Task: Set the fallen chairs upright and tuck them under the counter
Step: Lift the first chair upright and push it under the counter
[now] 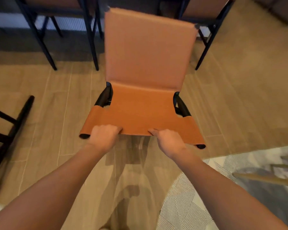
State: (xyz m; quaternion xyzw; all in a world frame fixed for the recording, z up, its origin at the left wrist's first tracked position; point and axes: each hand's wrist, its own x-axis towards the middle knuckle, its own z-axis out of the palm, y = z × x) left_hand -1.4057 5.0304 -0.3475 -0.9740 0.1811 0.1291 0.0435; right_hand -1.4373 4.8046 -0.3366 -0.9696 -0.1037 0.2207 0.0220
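A chair [148, 63] with tan leather panels and a black metal frame fills the middle of the view, over the wood floor. Both my hands hold its near leather edge. My left hand [103, 136] grips that edge left of centre, fingers curled over it. Right of centre, my right hand [169, 140] grips it the same way. Which panel is the seat and which the back is unclear from this angle. A second chair [15, 117] lies on the floor at the left edge, black legs pointing sideways.
Two more chairs stand upright at the back, one at the left [65, 30] and one at the right [209, 30], with the held chair facing the gap between them. A grey patterned rug [206, 196] covers the floor at bottom right, with a light wooden piece [264, 178] above it.
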